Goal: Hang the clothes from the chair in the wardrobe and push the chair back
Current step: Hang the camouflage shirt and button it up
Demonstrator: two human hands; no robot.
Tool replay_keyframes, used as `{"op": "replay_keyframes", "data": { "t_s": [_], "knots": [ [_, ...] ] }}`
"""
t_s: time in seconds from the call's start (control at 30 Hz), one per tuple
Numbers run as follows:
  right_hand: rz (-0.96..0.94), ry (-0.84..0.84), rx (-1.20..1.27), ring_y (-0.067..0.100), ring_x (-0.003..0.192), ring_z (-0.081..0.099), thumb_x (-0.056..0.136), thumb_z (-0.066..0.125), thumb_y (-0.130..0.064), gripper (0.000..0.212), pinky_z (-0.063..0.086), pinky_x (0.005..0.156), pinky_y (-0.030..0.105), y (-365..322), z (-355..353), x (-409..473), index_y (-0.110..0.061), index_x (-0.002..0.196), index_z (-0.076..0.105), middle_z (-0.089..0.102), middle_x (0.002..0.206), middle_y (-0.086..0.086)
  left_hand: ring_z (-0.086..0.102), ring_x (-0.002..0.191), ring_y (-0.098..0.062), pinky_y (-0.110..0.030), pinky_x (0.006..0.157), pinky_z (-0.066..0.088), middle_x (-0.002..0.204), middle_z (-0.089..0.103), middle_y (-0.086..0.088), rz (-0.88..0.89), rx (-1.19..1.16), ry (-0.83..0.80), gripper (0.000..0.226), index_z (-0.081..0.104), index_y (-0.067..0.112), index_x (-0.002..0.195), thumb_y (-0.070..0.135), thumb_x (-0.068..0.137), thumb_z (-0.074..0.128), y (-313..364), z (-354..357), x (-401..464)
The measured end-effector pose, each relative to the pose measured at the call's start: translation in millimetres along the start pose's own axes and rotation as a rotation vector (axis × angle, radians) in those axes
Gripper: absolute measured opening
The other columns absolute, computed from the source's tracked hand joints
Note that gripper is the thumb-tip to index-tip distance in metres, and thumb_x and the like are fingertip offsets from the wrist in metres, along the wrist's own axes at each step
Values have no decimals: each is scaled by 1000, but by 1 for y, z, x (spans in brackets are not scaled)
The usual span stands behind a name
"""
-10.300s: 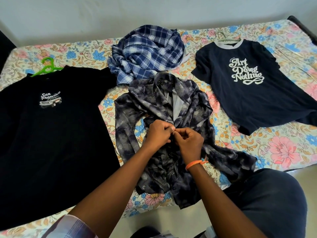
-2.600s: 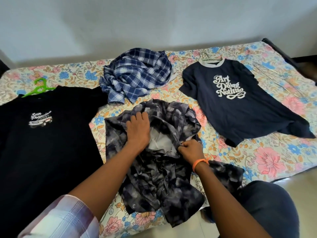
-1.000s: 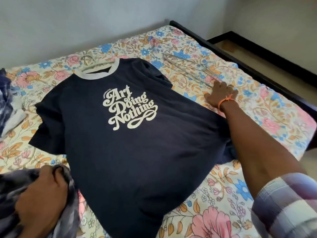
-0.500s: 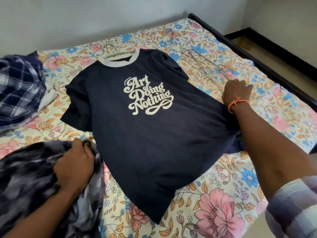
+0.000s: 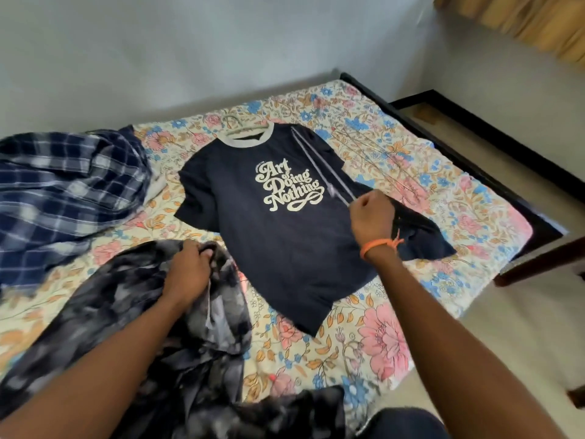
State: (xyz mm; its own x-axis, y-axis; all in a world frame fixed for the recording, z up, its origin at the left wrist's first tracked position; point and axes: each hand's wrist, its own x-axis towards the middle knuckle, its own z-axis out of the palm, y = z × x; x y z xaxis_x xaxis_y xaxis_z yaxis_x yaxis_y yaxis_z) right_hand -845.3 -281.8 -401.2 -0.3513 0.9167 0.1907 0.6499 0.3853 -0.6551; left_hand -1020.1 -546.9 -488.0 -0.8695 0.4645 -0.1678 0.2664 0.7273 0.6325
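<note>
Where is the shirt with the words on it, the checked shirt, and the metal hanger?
Navy T-shirt point(image 5: 285, 245): head view, plain front below the lettering.
Plaid shirt point(image 5: 63, 191): head view, middle of the crumpled heap.
Metal hanger point(image 5: 319, 172): head view, one thin wire.

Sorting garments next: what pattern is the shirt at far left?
Blue-and-white plaid shirt, seen in the head view.

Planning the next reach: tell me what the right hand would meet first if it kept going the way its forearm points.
The right hand, closed on a metal hanger, points up the bed. It would likely first cross the navy T-shirt, then the floral bedsheet; its height above them is unclear.
</note>
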Motion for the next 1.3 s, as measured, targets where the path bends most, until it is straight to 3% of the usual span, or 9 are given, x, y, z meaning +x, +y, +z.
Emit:
{"op": "replay_keyframes", "data": {
  "t_s": [0.13,0.27,0.4,0.57,0.73,0.87,1.0,1.17,1.3],
  "knots": [
    [-7,-32,208,12,62,45,88,49,-2,29,29,60,26,-51,12,-110,-13,63,43,51,69,3,56,80,-33,-41,68,42,92,56,-8,192,-68,-56,14,33,28,115,24,104,41,0,-37,-46],
    [-81,-120,283,17,68,45,87,54,-3,20,27,63,25,-91,29,-205,-9,68,49,52,72,4,55,68,-9,-32,63,38,77,57,2,376,-214,-144,19,53,23,101,38,103,42,4,-77,-93],
    [-201,-191,324,10,68,41,88,57,-7,20,26,64,21,-118,30,-296,-16,74,47,49,74,-2,39,47,-5,-27,49,28,54,41,8,240,-406,3,55,50,12,71,62,93,48,-7,-107,-135],
    [-340,-328,326,10,69,51,87,58,-18,14,41,62,30,-125,13,-362,-16,73,53,55,73,-5,47,54,-14,-32,58,35,60,52,-3,80,-478,-20,32,64,3,78,24,99,54,-46,-134,-175],
    [-33,-417,467,15,83,63,87,70,-30,16,54,73,36,-147,7,-351,-19,96,63,65,91,2,57,64,-16,-38,63,41,69,60,-3,259,-326,-216,26,64,25,80,38,99,53,-77,-161,-205],
    [242,-822,693,24,118,58,87,72,-41,77,52,93,43,-157,27,-330,-27,150,29,54,136,5,47,62,-26,-39,63,39,72,52,-12,341,-375,-394,32,65,19,94,47,99,51,-76,-191,-224],
    [362,-933,901,14,71,64,91,70,-27,49,51,64,32,-167,30,-319,-29,134,47,68,101,4,33,61,-19,-30,60,30,70,38,-7,454,-373,-446,35,59,2,91,34,101,52,-68,-220,-234],
    [387,-713,1118,16,59,58,89,68,-4,24,53,55,31,-192,19,-305,-8,112,61,61,79,9,58,75,-6,-26,72,45,86,61,9,431,-245,-342,13,62,24,94,36,97,60,-65,-247,-224],
    [284,-506,931,16,62,57,86,67,4,17,52,52,29,-205,4,-288,-8,99,67,60,83,12,62,92,-18,-27,80,45,105,66,-4,359,-136,-325,27,65,12,113,32,95,65,-56,-275,-213]
  ]
}}
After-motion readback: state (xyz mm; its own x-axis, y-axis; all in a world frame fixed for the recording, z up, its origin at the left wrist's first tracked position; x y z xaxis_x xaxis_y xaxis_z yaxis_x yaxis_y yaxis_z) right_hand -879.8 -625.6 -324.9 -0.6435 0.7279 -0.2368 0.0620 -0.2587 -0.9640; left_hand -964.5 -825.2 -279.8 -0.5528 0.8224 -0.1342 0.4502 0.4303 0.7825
